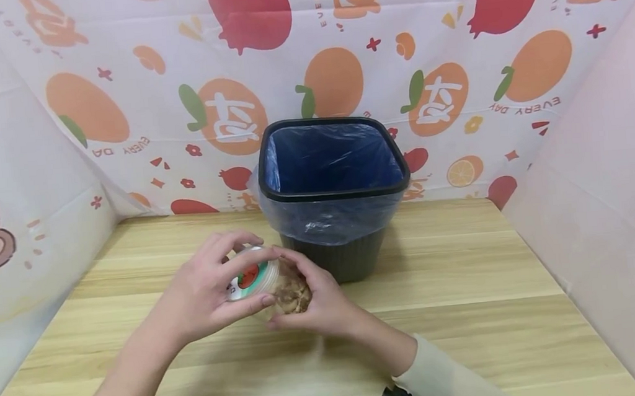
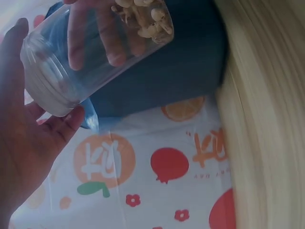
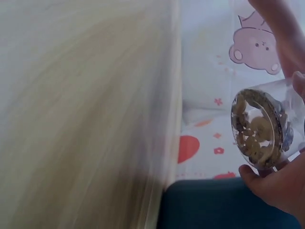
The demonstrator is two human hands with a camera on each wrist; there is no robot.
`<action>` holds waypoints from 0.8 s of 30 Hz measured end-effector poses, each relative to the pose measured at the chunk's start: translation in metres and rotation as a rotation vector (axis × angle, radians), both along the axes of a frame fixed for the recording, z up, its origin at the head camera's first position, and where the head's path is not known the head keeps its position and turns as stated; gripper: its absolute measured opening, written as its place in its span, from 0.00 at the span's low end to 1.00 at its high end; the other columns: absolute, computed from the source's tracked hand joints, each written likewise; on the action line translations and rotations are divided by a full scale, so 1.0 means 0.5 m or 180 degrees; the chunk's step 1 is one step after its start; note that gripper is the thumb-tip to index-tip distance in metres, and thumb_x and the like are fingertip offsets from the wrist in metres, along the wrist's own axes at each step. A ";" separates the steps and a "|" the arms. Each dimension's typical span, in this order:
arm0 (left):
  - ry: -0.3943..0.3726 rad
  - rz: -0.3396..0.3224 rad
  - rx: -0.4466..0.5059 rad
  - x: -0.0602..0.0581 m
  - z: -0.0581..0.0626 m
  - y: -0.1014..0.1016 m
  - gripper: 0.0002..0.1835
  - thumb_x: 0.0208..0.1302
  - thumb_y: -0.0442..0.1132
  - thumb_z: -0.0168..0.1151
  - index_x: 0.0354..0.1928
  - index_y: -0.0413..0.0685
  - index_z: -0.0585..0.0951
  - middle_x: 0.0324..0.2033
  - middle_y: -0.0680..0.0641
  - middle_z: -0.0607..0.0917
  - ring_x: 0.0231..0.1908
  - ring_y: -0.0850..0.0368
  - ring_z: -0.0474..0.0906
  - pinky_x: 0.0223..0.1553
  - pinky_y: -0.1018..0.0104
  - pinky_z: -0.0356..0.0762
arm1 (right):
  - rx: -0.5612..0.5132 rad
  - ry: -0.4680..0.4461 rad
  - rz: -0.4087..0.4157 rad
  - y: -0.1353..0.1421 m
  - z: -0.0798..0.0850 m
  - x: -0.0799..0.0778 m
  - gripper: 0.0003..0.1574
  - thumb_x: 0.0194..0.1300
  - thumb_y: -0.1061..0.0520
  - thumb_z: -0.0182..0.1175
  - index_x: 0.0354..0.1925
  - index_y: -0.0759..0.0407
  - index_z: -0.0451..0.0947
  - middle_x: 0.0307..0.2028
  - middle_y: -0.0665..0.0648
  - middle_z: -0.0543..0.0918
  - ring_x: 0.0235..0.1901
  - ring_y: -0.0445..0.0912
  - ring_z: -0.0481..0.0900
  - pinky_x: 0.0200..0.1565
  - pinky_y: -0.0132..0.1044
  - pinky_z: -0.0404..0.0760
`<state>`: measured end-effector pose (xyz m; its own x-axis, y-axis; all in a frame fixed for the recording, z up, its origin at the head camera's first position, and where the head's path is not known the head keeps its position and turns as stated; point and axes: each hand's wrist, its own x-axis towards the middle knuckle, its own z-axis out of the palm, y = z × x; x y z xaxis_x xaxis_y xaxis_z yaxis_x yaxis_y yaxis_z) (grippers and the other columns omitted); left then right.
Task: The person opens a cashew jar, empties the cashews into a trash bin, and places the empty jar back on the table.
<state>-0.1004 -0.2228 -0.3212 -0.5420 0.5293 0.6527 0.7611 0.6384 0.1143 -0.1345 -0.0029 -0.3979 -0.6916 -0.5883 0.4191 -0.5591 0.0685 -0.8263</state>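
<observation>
A clear plastic jar is held tilted above the table, in front of the bin. Light brown pieces, perhaps dried mushrooms, lie toward its base. My left hand grips the jar's round lid, which bears a red and green label. Around the body of the jar, my right hand curls its fingers and thumb. In the left wrist view the lid sits on the jar's mouth, and the right fingers show through the clear wall.
Just beyond the hands stands a dark bin with a black rim and a clear liner bag hanging over its edge. It rests on a wood-grain table. A fruit-print cloth hangs behind, with pale cloth at both sides.
</observation>
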 end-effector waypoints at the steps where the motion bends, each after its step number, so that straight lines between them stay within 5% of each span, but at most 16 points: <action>1: 0.0003 -0.0017 0.0045 0.000 -0.002 0.006 0.28 0.58 0.62 0.69 0.59 0.64 0.82 0.53 0.52 0.79 0.52 0.54 0.74 0.44 0.67 0.72 | 0.0004 -0.0027 0.0033 0.008 0.001 -0.001 0.66 0.45 0.55 0.82 0.74 0.33 0.56 0.66 0.40 0.72 0.60 0.40 0.74 0.62 0.40 0.74; 14: -0.0103 -0.0309 0.0511 0.003 -0.015 0.064 0.24 0.61 0.62 0.66 0.55 0.60 0.84 0.53 0.51 0.79 0.49 0.57 0.73 0.44 0.72 0.69 | -0.0036 -0.0150 0.0519 0.086 0.031 0.002 0.67 0.45 0.64 0.81 0.74 0.37 0.56 0.71 0.42 0.67 0.72 0.43 0.64 0.71 0.43 0.64; 24: -0.0062 -0.0532 0.0667 0.008 -0.015 0.098 0.25 0.63 0.62 0.64 0.55 0.56 0.84 0.52 0.46 0.80 0.46 0.57 0.73 0.44 0.74 0.70 | 0.0215 -0.0131 0.0725 0.137 0.054 -0.005 0.65 0.46 0.62 0.80 0.74 0.37 0.57 0.69 0.41 0.70 0.69 0.43 0.68 0.70 0.42 0.65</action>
<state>-0.0965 -0.1737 -0.3288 -0.4719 0.4670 0.7478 0.8504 0.4648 0.2464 -0.1369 0.0658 -0.3708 -0.5534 -0.7568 0.3477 -0.5324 0.0004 -0.8465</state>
